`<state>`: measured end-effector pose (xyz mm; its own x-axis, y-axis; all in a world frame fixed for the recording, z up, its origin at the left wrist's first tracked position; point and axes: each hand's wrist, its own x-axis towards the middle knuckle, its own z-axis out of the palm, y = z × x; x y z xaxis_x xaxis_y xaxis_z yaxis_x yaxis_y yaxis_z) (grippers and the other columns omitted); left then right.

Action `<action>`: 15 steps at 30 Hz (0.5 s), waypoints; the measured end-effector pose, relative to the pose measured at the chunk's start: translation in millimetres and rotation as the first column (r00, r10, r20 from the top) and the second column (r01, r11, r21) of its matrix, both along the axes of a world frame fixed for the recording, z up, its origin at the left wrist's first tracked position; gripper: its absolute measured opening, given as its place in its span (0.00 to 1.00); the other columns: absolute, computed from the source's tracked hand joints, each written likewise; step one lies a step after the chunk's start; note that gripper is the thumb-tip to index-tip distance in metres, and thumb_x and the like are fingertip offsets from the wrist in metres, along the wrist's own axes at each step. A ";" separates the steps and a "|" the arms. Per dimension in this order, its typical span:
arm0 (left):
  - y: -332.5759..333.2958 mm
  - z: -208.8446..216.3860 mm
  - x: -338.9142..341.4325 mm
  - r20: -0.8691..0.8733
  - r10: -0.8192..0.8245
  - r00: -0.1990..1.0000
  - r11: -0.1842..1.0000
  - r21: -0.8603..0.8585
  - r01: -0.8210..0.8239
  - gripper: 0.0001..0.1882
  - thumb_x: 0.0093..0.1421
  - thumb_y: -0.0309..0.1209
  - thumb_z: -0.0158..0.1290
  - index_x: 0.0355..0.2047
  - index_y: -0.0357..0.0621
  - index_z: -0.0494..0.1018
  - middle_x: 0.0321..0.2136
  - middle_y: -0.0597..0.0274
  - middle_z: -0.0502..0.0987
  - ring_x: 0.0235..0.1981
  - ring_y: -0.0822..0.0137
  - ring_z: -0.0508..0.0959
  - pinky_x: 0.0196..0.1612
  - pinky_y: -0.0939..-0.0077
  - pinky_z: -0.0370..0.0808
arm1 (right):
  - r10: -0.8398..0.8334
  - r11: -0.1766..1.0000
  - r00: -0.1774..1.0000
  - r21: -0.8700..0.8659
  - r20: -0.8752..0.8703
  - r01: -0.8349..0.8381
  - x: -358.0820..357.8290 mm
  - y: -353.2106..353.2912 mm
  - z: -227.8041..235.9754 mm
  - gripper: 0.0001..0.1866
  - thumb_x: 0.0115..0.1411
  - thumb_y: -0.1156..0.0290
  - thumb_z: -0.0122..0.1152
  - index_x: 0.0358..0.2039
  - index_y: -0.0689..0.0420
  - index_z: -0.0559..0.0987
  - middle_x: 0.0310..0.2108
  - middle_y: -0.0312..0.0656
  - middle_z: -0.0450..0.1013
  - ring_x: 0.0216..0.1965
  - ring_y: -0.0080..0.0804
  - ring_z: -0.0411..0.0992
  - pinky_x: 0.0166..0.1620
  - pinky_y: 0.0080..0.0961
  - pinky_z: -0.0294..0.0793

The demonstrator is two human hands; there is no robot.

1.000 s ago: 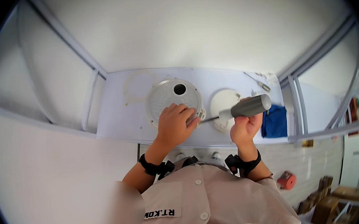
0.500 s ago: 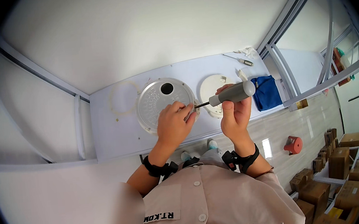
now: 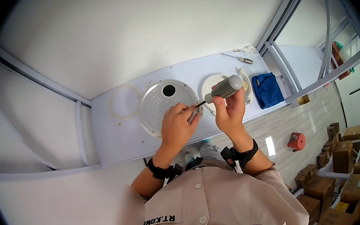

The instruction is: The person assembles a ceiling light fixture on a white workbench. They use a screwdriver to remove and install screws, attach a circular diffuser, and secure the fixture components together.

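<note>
A round silver metal housing [image 3: 156,108] with a dark round hole [image 3: 168,90] lies on the white table. My left hand [image 3: 177,125] rests over its right front edge. Thumb and forefinger are closed near the rim, and whatever is between them is too small to make out. In my right hand [image 3: 230,112] is a screwdriver [image 3: 226,88] with a grey handle, tilted and pointing left. Its dark shaft reaches the housing's right rim beside my left fingertips; the tip's exact contact is hidden. Behind the screwdriver lies a white round cover [image 3: 209,85], partly hidden.
A folded blue cloth [image 3: 268,91] lies on the right of the table. Farther back are a second screwdriver [image 3: 244,59] and a crumpled white cloth [image 3: 249,50]. A pale yellow ring [image 3: 111,104] is at the left. Beyond the table stand a red stool [image 3: 296,141] and cardboard boxes [image 3: 321,188].
The screwdriver handle has moved left and away from me, and its angle has turned, with my right hand following. My left hand stays at the housing's rim.
</note>
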<state>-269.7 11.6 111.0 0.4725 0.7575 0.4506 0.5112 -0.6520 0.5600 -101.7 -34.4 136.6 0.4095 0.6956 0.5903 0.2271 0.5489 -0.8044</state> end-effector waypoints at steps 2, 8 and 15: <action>-0.6 1.8 -0.8 -0.004 -0.004 1.000 1.000 0.013 0.004 0.15 0.55 0.31 0.69 0.44 0.45 0.87 0.33 0.66 0.78 0.35 0.59 0.80 0.41 0.62 0.78 | -0.018 1.000 1.000 0.016 -0.007 0.018 0.8 1.7 -1.7 0.26 0.67 0.69 0.72 0.57 0.64 0.67 0.45 0.43 0.76 0.45 0.27 0.75 0.52 0.28 0.75; 0.5 1.9 -5.8 0.009 -0.022 1.000 1.000 0.020 0.021 0.17 0.54 0.30 0.69 0.45 0.45 0.86 0.32 0.64 0.81 0.32 0.59 0.81 0.38 0.63 0.79 | -0.023 0.999 0.997 0.025 -0.073 0.025 0.4 1.2 3.6 0.27 0.66 0.69 0.73 0.57 0.64 0.67 0.45 0.41 0.75 0.44 0.26 0.74 0.51 0.27 0.75; -3.5 10.8 -1.6 0.004 0.046 0.999 0.999 -0.013 -0.045 0.12 0.52 0.28 0.69 0.39 0.48 0.86 0.25 0.63 0.82 0.25 0.61 0.83 0.28 0.66 0.78 | -0.009 0.998 0.997 0.060 -0.077 0.014 2.8 -5.6 9.1 0.27 0.66 0.71 0.72 0.58 0.64 0.67 0.46 0.42 0.75 0.45 0.27 0.74 0.52 0.28 0.75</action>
<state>-271.3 8.1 121.8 0.4354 0.7840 0.4425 0.5376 -0.6207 0.5707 -98.9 -40.0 145.6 0.4626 0.6549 0.5976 0.1728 0.5945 -0.7853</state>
